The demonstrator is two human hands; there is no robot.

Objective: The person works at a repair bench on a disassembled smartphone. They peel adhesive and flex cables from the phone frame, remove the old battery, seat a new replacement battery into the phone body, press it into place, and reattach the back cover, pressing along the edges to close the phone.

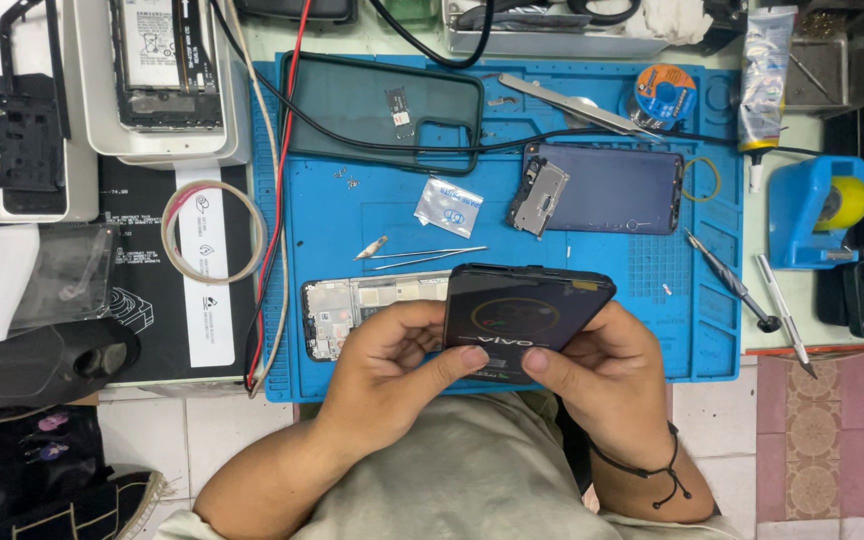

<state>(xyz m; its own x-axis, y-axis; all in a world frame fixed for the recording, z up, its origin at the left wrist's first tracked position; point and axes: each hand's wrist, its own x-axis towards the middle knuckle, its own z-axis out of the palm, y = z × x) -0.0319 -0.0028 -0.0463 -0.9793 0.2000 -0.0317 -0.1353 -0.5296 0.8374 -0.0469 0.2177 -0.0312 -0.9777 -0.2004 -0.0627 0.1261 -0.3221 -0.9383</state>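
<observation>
Both my hands hold a black smartphone (527, 312) above the near edge of a blue work mat (352, 210). Its screen is lit with a round coloured graphic. My left hand (392, 360) grips the phone's left side, thumb on the glass. My right hand (602, 375) grips the right side, thumb on the lower screen. A black cord bracelet circles my right wrist. Just behind my left hand lies an opened phone frame (352, 305) with bare circuitry. Tweezers (422, 256) rest beyond it.
On the mat lie a dark green phone case (352, 105), a dismantled phone (602, 190), a small foil packet (449, 207), a solder wick spool (664, 92) and a screwdriver (732, 282). Red and black cables (277, 200) run along the mat's left edge. A tape ring (214, 232) sits left. A blue tape dispenser (817, 210) stands right.
</observation>
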